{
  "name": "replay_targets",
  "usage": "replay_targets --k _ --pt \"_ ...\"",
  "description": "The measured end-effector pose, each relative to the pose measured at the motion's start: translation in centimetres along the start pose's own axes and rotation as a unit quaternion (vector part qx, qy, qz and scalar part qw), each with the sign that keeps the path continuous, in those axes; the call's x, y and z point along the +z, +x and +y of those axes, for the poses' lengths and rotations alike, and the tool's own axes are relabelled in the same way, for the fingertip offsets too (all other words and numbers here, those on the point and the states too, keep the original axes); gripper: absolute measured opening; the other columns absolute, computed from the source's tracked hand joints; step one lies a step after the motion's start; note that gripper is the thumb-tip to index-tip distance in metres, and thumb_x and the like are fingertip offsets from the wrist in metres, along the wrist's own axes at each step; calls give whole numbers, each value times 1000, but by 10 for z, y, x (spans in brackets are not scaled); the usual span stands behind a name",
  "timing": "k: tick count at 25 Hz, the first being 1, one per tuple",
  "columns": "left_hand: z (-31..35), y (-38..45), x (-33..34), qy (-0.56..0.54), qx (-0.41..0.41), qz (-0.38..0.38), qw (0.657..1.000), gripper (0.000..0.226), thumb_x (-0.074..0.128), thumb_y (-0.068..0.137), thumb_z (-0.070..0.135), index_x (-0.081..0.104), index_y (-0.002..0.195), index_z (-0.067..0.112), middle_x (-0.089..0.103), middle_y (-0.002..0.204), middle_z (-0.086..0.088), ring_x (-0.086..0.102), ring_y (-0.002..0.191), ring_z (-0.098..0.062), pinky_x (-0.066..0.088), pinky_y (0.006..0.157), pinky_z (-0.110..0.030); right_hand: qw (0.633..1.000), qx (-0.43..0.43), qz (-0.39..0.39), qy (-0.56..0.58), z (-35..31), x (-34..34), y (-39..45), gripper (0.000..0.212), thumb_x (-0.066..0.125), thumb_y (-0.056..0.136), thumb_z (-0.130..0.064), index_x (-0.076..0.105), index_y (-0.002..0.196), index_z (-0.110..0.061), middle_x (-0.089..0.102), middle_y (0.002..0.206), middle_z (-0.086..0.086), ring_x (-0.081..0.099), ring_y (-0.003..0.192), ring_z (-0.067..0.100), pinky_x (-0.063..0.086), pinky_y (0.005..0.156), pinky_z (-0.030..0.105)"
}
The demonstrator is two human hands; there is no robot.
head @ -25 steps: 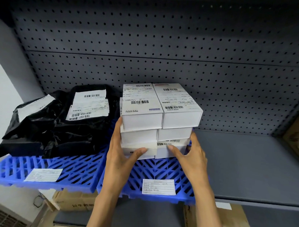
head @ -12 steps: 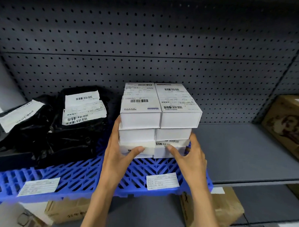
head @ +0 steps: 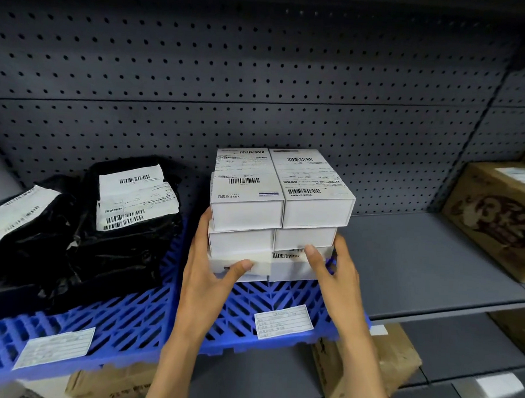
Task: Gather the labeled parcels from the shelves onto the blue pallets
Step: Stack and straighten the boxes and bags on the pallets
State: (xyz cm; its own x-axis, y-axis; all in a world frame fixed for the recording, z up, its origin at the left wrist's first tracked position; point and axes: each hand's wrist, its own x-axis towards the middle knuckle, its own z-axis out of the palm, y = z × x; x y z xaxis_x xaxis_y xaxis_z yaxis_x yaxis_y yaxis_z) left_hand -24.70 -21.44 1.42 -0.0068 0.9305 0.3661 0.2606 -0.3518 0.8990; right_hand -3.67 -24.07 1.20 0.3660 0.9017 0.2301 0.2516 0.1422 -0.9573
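Grey pegboard back panel [head: 260,78] behind a grey metal shelf [head: 418,259] — dim, cool light — another shelf below.

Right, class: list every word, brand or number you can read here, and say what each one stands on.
"POWER BANK": top left white box.
"POWER BANK": top right white box.
Large "3": brown carton; the rest unclear.
Box shipping labels, black bag labels, pallet cards: barcodes and print too small or blurred to read.
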Motion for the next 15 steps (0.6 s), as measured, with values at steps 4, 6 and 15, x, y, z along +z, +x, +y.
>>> replay_targets --k 4,6,15 --pt "3 0 2 12 1 6 1000 102 83 82 32 12 141 74 30 160 32 31 149 2 32 124 -42 999 -26 -20 19 -5 1 11 48 63 95 -38 47 141 -37 63 128 -26 56 120 -9 45 101 17" --pt "4 1 3 12 2 8 1000 101 83 81 34 12 141 74 30 160 32 31 149 3 32 124 -38 999 -27 -32 21 -3 0 17 48 64 96 -35 47 141 -34 64 128 -24 57 120 -7 45 103 20" --pt "-2 12 12 23 -4 22 999 95 80 85 32 18 151 59 36 159 21 39 143 -1 38 89 4 999 -17 -40 1 18 -5 40 57 62 91 -58 47 142 -37 59 138 -7 55 125 21 45 110 52"
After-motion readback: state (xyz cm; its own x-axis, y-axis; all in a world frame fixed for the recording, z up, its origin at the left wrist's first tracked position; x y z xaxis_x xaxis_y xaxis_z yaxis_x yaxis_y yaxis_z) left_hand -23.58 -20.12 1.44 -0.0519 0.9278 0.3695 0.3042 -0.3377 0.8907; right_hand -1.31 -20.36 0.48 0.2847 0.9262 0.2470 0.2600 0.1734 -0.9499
